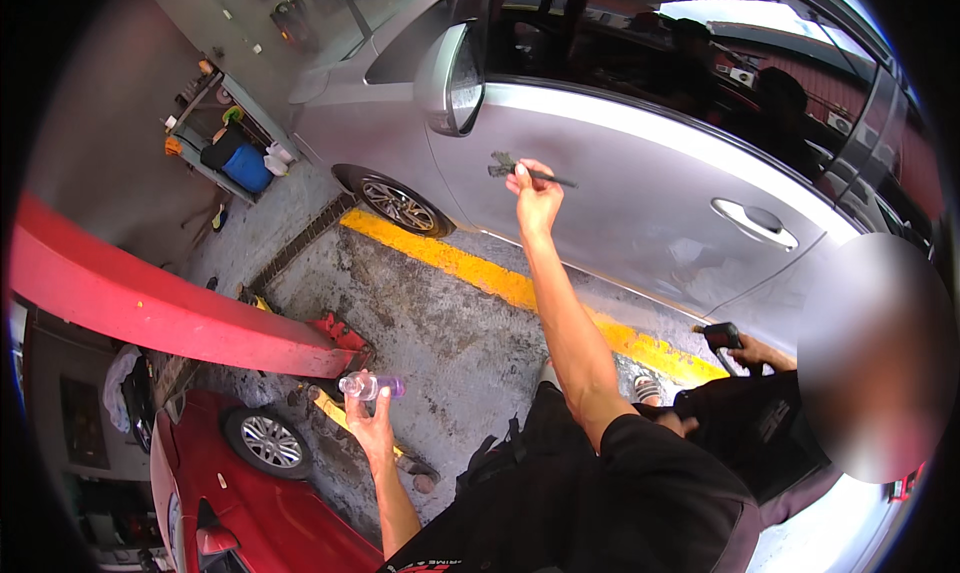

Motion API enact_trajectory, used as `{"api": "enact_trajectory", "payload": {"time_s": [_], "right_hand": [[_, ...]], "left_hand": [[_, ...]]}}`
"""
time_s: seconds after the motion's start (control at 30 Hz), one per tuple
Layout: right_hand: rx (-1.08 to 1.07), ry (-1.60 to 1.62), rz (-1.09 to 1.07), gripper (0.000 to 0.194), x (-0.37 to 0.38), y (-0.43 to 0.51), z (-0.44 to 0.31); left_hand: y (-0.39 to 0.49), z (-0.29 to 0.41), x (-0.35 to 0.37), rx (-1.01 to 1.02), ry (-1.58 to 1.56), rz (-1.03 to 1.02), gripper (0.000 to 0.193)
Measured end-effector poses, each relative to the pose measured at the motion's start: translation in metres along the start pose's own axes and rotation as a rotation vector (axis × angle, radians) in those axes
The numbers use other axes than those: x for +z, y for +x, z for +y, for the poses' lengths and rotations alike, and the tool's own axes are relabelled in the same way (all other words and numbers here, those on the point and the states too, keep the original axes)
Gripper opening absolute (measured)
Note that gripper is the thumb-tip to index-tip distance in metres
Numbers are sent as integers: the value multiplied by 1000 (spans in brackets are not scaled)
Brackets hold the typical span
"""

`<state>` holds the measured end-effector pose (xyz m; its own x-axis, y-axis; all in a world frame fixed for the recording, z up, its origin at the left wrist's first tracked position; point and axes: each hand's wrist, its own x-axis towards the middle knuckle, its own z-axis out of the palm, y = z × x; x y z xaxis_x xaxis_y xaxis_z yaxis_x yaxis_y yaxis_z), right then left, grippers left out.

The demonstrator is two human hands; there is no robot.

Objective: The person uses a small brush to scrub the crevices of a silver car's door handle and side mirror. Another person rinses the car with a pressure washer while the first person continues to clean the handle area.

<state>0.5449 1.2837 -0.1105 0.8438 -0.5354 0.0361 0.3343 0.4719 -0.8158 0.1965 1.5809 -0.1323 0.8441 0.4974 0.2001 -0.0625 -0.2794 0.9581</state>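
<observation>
My right hand (538, 198) grips a brush (551, 178) by its thin dark handle, its frayed, dark bristles pointing left. Behind the brush is the front door (600, 228) of a silver car, below and right of its side mirror (452, 82); whether the bristles touch the paint I cannot tell. Lower left, my left hand (369, 423) holds a small clear plastic bottle (371, 386) with purple liquid in it. The bottle lies sideways in the fingers, over the stained concrete floor. Part of it is hidden by the fingers and thumb.
A co-worker at the right holds a black handheld tool (721, 336) near the door's lower edge. A red post (180, 318) rises at left, above a red car (255, 490). Yellow line (465, 262) runs beside the silver car. A shelf rack (247, 100) holds a blue container (247, 168).
</observation>
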Motion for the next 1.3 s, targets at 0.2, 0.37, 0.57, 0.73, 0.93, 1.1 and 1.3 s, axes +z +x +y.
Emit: {"api": "enact_trajectory", "payload": {"time_s": [0.2, 0.37, 0.57, 0.73, 0.93, 1.1, 1.3], "right_hand": [[-39, -541, -241, 45, -19, -85, -33], [-197, -636, -475, 39, 34, -141, -121], [-214, -458, -691, 22, 0, -253, -101], [15, -483, -868, 18, -83, -362, -92], [86, -586, -890, 19, -190, -431, -120], [144, -610, -905, 21, -241, -480, -157], [128, -617, -956, 18, -276, -516, -181]], "left_hand": [[-55, 10, -41, -3, 41, -58, 44], [-111, 18, -82, 28, 56, -6, 42], [-212, 13, -117, 60, 88, 184, 38], [-321, 20, -135, 25, 117, 338, 31], [-447, 34, -146, -88, 149, 394, 28], [-520, 50, -163, -78, 215, 411, 24], [-550, 56, -176, -67, 196, 408, 23]]}}
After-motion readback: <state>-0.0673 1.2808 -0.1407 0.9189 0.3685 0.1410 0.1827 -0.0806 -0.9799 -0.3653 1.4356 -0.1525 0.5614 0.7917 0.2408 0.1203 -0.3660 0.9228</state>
